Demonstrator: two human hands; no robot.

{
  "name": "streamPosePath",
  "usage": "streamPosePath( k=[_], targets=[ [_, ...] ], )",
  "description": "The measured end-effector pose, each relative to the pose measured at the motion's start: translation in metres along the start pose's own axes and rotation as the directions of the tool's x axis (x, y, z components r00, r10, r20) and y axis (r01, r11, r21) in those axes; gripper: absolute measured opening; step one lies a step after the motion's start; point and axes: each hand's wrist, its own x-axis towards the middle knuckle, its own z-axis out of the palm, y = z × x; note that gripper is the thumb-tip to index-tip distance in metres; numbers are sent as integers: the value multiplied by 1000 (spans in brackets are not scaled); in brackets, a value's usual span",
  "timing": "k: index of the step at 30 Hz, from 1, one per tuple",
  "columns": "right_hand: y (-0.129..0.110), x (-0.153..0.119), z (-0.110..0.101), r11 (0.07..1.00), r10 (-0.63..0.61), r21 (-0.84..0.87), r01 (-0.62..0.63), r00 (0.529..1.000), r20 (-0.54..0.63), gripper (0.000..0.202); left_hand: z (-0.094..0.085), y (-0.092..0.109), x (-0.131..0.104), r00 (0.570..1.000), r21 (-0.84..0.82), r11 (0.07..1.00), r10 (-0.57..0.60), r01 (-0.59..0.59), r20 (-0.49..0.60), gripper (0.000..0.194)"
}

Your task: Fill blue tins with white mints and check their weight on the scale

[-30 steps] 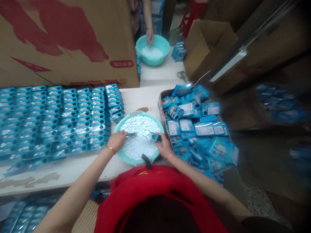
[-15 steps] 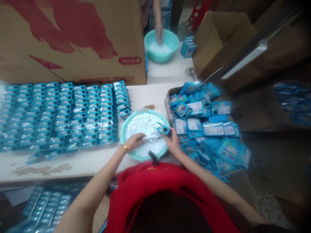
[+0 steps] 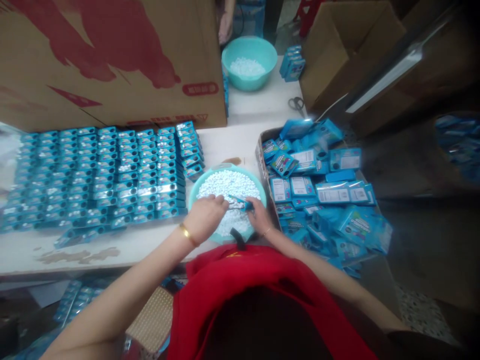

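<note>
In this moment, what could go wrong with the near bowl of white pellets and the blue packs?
The right hand holds a small blue pack above the white pellets; it might slip into the bowl. The left hand is close, so they could bump. The loosely heaped packs at right may slide.

Head view, forward-down, seemingly fairly near

The left hand [image 3: 208,216] has moved in from the near bowl's [image 3: 193,194] left rim, its fingertips now close to the small blue box [image 3: 247,205], which shows less of its printed side. Toward the counter's [image 3: 247,117] far end, a co-worker's hand [image 3: 225,27] has left the far bowl [image 3: 249,82].
</note>
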Motion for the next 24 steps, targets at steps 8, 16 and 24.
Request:
streamPosePath(
  k=[8,16,24],
  targets=[
    [-5,1,-13,997,67,31,-66,996,-52,39,29,-43,0,978,14,983,-179,181,-105,22],
    [-8,7,-25,993,111,48,-105,984,-140,34,162,-73,66,985,-278,945,-174,173,21,24],
    [-4,6,-25,973,192,155,-170,971,-140,36,197,-53,93,997,-556,831,-46,2,-65,30]
  ],
)
